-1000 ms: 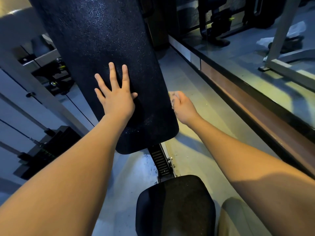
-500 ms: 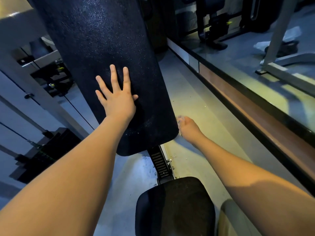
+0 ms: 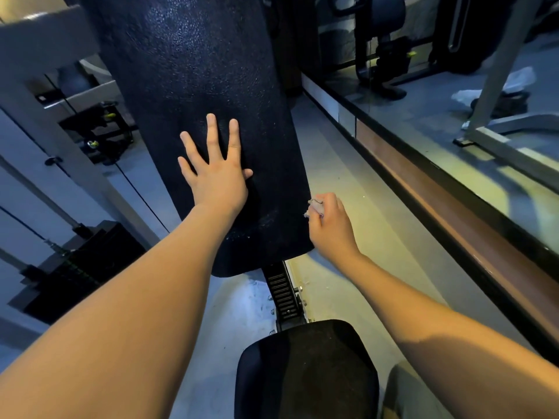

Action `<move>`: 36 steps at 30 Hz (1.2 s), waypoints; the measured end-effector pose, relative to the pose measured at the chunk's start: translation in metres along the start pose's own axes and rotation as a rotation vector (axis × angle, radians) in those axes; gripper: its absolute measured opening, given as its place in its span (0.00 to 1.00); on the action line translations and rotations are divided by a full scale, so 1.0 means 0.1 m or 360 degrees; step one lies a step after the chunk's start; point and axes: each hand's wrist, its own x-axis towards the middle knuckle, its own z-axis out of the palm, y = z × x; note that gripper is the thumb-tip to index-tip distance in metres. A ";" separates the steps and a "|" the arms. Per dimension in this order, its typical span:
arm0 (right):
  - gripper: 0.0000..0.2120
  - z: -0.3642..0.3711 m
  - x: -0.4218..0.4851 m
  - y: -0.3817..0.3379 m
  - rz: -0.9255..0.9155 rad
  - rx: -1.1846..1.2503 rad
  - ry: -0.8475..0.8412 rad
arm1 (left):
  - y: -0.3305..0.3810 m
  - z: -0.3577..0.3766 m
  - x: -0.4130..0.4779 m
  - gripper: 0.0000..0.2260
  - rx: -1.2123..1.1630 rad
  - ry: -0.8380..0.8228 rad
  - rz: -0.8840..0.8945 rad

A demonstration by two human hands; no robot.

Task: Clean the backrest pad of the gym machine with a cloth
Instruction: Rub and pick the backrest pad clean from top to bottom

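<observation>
On one backrest pad (image 3: 193, 71): two hands, left hand (image 3: 218, 179), right hand (image 3: 331, 225), one cloth (image 3: 314, 208).

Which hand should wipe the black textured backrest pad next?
Right. The right hand grips the small pale crumpled cloth beside the lower right edge of the black textured backrest pad; the left hand lies flat on it, fingers spread, empty.

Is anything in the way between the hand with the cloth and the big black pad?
Nothing visible is. The right hand grips the cloth right at the backrest pad's lower right edge. The left hand lies flat on the pad's middle, so it covers that patch.
</observation>
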 end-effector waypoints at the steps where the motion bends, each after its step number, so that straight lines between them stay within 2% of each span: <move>1: 0.03 -0.03 0.12 -0.06 -0.0090 -0.0032 0.0043 | 0.00 0.00 0.00 0.39 -0.0001 0.0009 0.0004; 4: 0.13 -0.07 0.53 -0.35 -0.0260 -0.0094 0.0172 | -0.01 0.00 0.00 0.39 0.0005 0.0015 0.0015; 6: 0.13 -0.03 0.54 -0.39 -0.0312 -0.0127 0.0232 | -0.02 -0.01 0.00 0.39 0.0004 0.0008 0.0011; 8: 0.10 0.04 0.28 -0.22 -0.0501 -0.0276 0.0065 | -0.03 0.00 0.00 0.39 0.0006 0.0019 0.0010; 10: 0.14 0.07 -0.06 -0.04 -0.0747 -0.0486 -0.0243 | -0.04 0.03 0.00 0.39 0.0003 0.0041 0.0010; 12: 0.16 0.03 -0.04 -0.03 -0.0893 -0.0613 -0.0313 | -0.04 0.04 0.01 0.39 -0.0004 0.0056 0.0011; 17: 0.17 -0.06 0.65 -0.56 -0.0694 -0.0632 0.0098 | -0.07 0.02 0.00 0.39 0.0008 0.0063 0.0023; 21: 0.25 0.06 0.21 -0.39 -0.0735 -0.0660 -0.0031 | -0.09 0.04 0.01 0.39 0.0012 0.0073 0.0035; 26: 0.11 -0.05 0.49 -0.58 -0.0752 -0.0436 0.0136 | -0.08 0.06 0.00 0.39 0.0026 0.0091 0.0023; 30: 0.15 0.01 0.56 -0.56 -0.0694 -0.0450 0.0164 | -0.09 0.04 0.00 0.39 0.0014 0.0077 0.0023; 32: 0.16 0.11 0.32 -0.37 -0.0800 -0.0550 0.0073 | -0.08 0.04 0.00 0.39 0.0010 0.0077 0.0032; 35: 0.14 0.11 -0.05 -0.08 -0.1085 -0.0766 -0.0263 | -0.08 0.05 -0.01 0.38 -0.0003 0.0092 0.0037; 36: 0.13 0.05 -0.03 -0.08 -0.1131 -0.0777 -0.0301 | -0.08 0.05 0.00 0.38 -0.0002 0.0104 0.0039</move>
